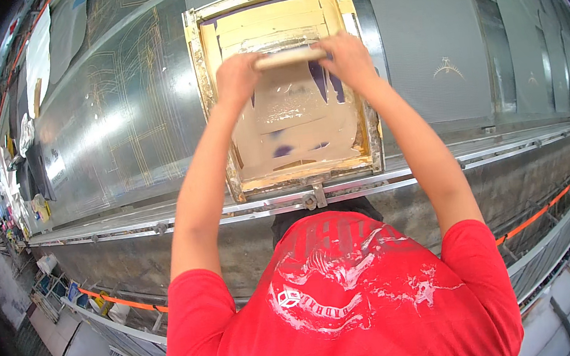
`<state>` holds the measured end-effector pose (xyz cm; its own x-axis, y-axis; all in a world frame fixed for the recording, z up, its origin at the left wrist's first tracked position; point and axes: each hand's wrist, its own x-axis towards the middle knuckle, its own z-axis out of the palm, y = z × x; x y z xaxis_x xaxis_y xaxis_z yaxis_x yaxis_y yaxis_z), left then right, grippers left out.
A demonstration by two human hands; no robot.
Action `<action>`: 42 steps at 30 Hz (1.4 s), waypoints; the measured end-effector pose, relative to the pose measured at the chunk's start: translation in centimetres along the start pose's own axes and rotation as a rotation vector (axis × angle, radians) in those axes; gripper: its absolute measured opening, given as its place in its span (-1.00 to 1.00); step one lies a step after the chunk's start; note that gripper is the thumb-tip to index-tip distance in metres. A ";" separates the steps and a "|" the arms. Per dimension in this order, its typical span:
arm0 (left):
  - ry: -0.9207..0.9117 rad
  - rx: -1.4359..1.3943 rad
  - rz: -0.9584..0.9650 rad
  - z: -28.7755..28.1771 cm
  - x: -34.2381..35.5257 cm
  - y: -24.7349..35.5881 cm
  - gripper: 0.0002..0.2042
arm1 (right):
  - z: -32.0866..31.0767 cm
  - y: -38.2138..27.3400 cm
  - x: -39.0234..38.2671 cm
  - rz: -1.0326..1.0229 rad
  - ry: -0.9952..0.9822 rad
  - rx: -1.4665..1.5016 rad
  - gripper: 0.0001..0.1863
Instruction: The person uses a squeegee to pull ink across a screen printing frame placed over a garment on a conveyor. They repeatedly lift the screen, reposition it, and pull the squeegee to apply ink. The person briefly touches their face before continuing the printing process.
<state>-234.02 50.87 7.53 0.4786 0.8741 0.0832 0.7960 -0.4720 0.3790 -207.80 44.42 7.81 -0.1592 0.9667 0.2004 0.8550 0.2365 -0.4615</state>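
Observation:
A screen-printing frame (373, 133) with a worn, ink-caked rim lies on the long table in front of me. Across its far half I hold a squeegee (290, 58) by its pale handle, one hand at each end. My left hand (237, 79) is closed round the left end, and my right hand (347, 58) grips the right end. Wet beige ink (287, 135) coats the mesh on the near side of the squeegee, with dark purple patches showing through. The squeegee's blade is mostly hidden beneath the handle.
Grey fabric panels (423, 35) lie to the right, some with a small pale arched motif (448, 69). A shiny table surface (110, 120) with yellowish line marks stretches left. A metal rail (411, 175) runs along the near edge, meeting the frame's bracket (318, 194). Cloths (28, 133) hang at far left.

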 end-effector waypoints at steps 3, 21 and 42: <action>-0.025 -0.028 -0.040 -0.5 3.3 -0.9 -0.70 | 0.1 0.7 3.3 0.075 -0.049 -0.053 -0.64; -0.010 -0.091 0.081 1.3 -12.8 3.2 -0.63 | 0.4 -6.3 -12.4 0.101 -0.126 0.085 -0.56; 0.114 -0.061 0.090 0.6 -4.2 0.7 -0.55 | 2.2 5.5 -7.4 0.755 0.405 0.427 -0.76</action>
<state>-235.25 46.80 6.88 0.4993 0.8374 0.2224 0.7261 -0.5444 0.4200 -203.01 38.76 1.85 0.6120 0.7902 -0.0325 0.3968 -0.3424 -0.8517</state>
